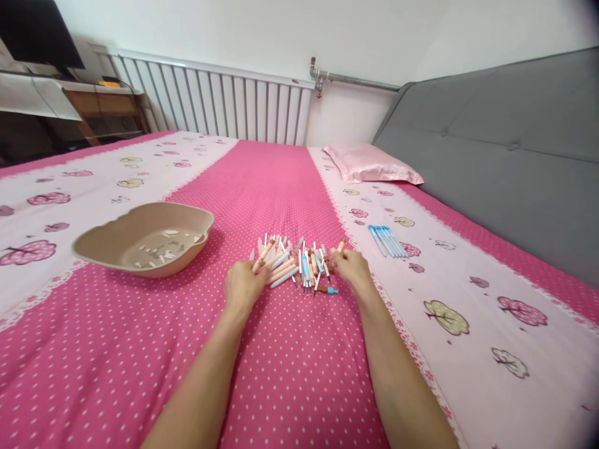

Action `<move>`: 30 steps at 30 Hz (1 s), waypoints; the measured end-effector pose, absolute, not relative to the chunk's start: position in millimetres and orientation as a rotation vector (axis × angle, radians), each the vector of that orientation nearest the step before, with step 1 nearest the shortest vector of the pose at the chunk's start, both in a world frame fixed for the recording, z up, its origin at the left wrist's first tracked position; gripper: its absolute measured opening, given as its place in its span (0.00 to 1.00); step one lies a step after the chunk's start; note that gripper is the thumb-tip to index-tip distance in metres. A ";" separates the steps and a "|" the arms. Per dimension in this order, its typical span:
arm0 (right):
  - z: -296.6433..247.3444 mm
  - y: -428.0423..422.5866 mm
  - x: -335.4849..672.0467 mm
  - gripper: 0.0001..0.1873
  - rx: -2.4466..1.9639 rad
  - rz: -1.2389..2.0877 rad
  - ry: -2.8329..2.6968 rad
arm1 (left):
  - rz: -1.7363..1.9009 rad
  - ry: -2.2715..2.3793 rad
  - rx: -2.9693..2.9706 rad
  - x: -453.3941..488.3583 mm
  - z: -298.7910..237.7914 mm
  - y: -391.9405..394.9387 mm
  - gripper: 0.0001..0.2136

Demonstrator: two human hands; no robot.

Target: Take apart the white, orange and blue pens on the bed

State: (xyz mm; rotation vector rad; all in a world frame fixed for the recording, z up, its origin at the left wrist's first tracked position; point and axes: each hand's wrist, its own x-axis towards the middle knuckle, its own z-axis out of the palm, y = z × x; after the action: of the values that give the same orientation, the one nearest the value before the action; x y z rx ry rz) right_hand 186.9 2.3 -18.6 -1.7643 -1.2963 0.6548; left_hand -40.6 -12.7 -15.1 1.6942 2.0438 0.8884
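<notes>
A loose heap of pen parts [306, 265] lies on the pink dotted bedspread, with white, light-blue, peach and brown barrels and thin dark-tipped refills mixed together. At the heap's left side, my left hand [244, 285] is closed around a peach-and-brown pen barrel [264, 254] that tilts up to the right. My right hand [353, 269], at the opposite side, pinches a small peach pen piece with a brown end [341, 246]. A brown-and-blue pen part [327, 290] rests at the near edge of the heap. Several blue pens [387, 242] lie side by side to the right.
A beige plastic basin [140, 269] holding small white and grey bits stands on the left. Farther back are a pink pillow [372, 163], a white radiator [210, 100] and a pipe [360, 80]. A grey padded headboard [505, 143] borders the bed's right side.
</notes>
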 end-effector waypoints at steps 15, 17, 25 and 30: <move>7.6 -28.3 124.1 0.16 -1.077 1.233 -1.385 | 1.183 1.409 1.950 -8.0 -6.6 -28.0 0.06; 7.3 -28.1 121.9 0.15 -1.088 1.226 -1.245 | 1.200 1.407 1.895 -7.9 -7.0 -28.4 0.03; 6.7 -18.6 132.1 0.15 -1.001 1.398 -0.756 | 1.342 1.316 1.578 -9.8 -2.1 -31.2 0.10; 8.0 -17.5 131.0 0.14 -0.961 1.382 -0.717 | 1.336 1.330 1.695 -9.5 0.9 -35.3 0.10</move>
State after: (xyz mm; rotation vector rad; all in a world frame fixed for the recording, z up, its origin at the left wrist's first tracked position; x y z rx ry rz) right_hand 131.0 -17.5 8.0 -0.9607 -0.7168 1.3824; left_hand -9.5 -35.3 0.9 1.6951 1.3300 1.3364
